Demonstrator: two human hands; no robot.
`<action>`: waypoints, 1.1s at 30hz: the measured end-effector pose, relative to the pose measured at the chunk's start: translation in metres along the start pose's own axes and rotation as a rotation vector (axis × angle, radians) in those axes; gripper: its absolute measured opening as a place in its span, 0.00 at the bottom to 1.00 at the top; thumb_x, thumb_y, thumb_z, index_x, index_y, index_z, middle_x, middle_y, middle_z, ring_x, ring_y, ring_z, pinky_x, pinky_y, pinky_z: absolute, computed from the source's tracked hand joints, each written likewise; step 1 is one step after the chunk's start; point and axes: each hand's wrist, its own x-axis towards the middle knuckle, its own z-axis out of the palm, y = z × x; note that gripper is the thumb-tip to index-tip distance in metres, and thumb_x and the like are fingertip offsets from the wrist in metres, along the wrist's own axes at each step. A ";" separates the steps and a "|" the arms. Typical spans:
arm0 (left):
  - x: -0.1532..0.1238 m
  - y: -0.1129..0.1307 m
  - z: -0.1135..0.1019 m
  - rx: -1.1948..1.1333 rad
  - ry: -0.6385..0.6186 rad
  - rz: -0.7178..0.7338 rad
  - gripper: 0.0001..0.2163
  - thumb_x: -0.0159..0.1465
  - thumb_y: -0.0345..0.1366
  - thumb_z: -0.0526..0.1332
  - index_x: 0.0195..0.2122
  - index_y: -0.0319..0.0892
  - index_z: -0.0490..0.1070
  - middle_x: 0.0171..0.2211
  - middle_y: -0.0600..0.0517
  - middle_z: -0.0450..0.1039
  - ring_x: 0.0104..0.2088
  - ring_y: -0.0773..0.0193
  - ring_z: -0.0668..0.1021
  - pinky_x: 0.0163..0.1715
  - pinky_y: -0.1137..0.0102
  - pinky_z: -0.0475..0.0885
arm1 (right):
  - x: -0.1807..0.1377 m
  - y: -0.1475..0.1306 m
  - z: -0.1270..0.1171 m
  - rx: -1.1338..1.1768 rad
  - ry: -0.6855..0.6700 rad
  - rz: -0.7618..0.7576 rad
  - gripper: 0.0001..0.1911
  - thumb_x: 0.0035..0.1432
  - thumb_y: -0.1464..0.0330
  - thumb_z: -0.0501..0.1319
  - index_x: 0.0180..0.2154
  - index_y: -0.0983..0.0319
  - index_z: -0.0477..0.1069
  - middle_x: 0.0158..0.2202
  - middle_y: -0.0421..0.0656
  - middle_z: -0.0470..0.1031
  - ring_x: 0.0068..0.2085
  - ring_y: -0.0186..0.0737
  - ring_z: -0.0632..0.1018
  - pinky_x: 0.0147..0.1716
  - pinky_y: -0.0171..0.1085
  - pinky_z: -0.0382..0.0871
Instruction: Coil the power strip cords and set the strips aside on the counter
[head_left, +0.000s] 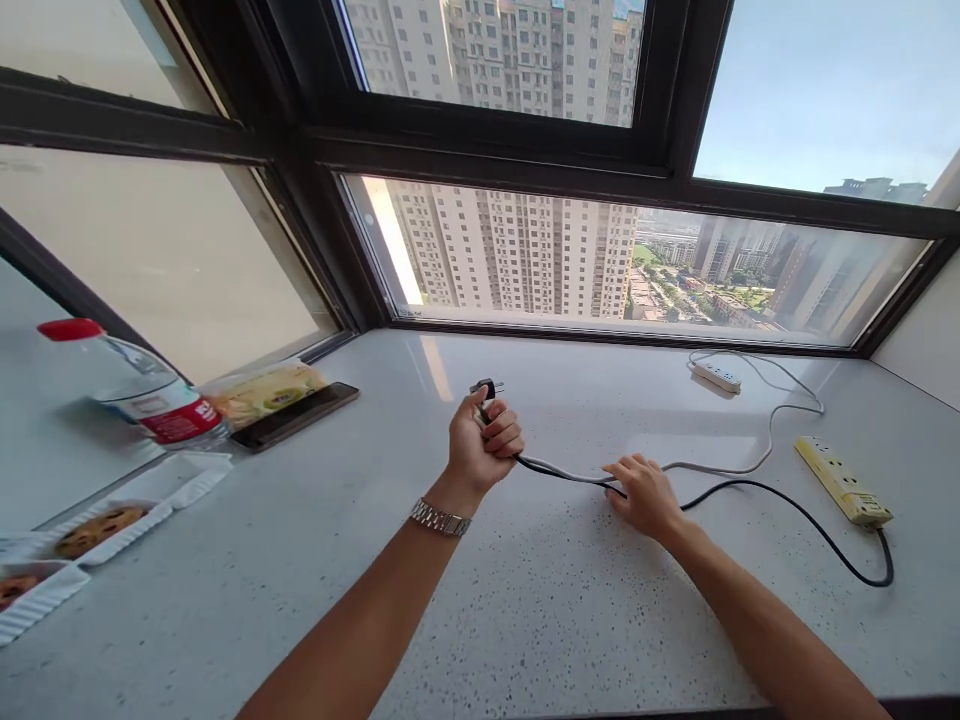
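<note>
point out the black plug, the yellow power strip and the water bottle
black plug (487, 388), head view, on its body above the left hand's fingers
yellow power strip (841, 480), head view, mid top face
water bottle (142, 392), head view, clear body

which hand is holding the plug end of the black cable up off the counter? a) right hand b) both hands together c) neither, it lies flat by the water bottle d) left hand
d: the left hand is closed around the plug, raised above the counter, while the right hand rests on the black cable further along.
</note>
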 end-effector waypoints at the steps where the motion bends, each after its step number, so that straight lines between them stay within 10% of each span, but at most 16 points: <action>1: -0.006 0.013 -0.001 -0.008 0.003 0.015 0.19 0.66 0.42 0.48 0.19 0.42 0.51 0.12 0.63 0.39 0.09 0.76 0.47 0.09 0.78 0.42 | 0.004 0.007 0.003 0.001 -0.001 0.055 0.10 0.59 0.69 0.58 0.43 0.61 0.72 0.41 0.47 0.75 0.45 0.46 0.72 0.44 0.41 0.62; 6: -0.032 0.062 -0.013 0.018 0.030 0.173 0.20 0.69 0.42 0.45 0.19 0.43 0.49 0.13 0.62 0.39 0.09 0.75 0.48 0.09 0.76 0.44 | 0.002 0.052 -0.006 0.009 -0.023 0.334 0.10 0.60 0.69 0.54 0.28 0.62 0.70 0.28 0.44 0.73 0.30 0.38 0.70 0.29 0.34 0.57; 13: -0.026 0.041 -0.048 -0.048 0.291 0.142 0.21 0.71 0.42 0.44 0.19 0.42 0.50 0.12 0.62 0.45 0.08 0.75 0.52 0.08 0.79 0.50 | -0.025 0.075 -0.042 0.853 -0.579 0.169 0.19 0.52 0.54 0.63 0.27 0.62 0.63 0.20 0.33 0.55 0.21 0.29 0.57 0.21 0.31 0.49; 19: -0.045 0.006 -0.070 0.202 0.523 -0.020 0.18 0.69 0.45 0.49 0.30 0.37 0.69 0.24 0.48 0.71 0.24 0.64 0.77 0.24 0.72 0.75 | -0.030 0.088 -0.051 1.146 -0.166 0.207 0.23 0.50 0.49 0.64 0.26 0.62 0.61 0.21 0.32 0.49 0.21 0.27 0.49 0.20 0.31 0.43; 22: -0.088 -0.002 -0.078 0.434 0.356 -0.296 0.19 0.63 0.48 0.58 0.43 0.36 0.74 0.44 0.39 0.74 0.41 0.53 0.79 0.37 0.65 0.78 | -0.028 0.088 -0.049 1.168 0.019 0.270 0.25 0.49 0.47 0.63 0.24 0.61 0.60 0.18 0.31 0.48 0.20 0.27 0.48 0.19 0.32 0.42; 25: -0.125 -0.008 -0.064 0.848 0.074 -0.448 0.20 0.56 0.49 0.64 0.42 0.39 0.76 0.39 0.39 0.76 0.34 0.50 0.79 0.29 0.64 0.76 | -0.025 0.079 -0.049 1.115 0.154 0.268 0.24 0.50 0.47 0.63 0.24 0.61 0.63 0.18 0.31 0.48 0.20 0.28 0.49 0.19 0.32 0.42; 31: -0.066 -0.053 0.009 1.702 -0.177 0.524 0.34 0.45 0.48 0.71 0.54 0.45 0.69 0.58 0.41 0.65 0.59 0.41 0.64 0.56 0.52 0.61 | -0.028 0.061 -0.052 1.033 0.232 0.147 0.23 0.47 0.49 0.63 0.20 0.61 0.62 0.18 0.33 0.49 0.20 0.29 0.50 0.20 0.33 0.43; 33: -0.023 -0.075 0.019 1.762 -0.287 0.544 0.32 0.41 0.48 0.72 0.48 0.42 0.72 0.49 0.39 0.72 0.54 0.42 0.69 0.53 0.54 0.64 | -0.030 0.061 -0.051 0.981 0.280 0.115 0.25 0.46 0.48 0.62 0.18 0.60 0.60 0.17 0.34 0.49 0.20 0.30 0.51 0.20 0.33 0.44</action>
